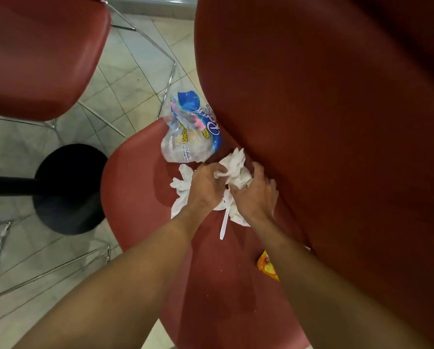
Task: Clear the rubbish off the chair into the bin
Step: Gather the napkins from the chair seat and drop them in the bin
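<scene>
On the red chair seat (140, 187) lies a heap of crumpled white tissues (234, 163). My left hand (206, 187) and my right hand (255, 195) both grip that tissue wad, fingers curled into it. More tissue (182, 183) spreads out to the left of my left hand. A white plastic spoon (224, 222) pokes out below and between the hands. A clear and blue paper-towel wrapper (193, 132) rests at the seat's far edge against the backrest. An orange wrapper (267, 265) lies near my right forearm. No bin is visible.
The chair's tall red backrest (324, 109) fills the right side. Another red chair (39, 54) with chrome legs stands at the upper left. A black round table base (70, 190) sits on the tiled floor to the left.
</scene>
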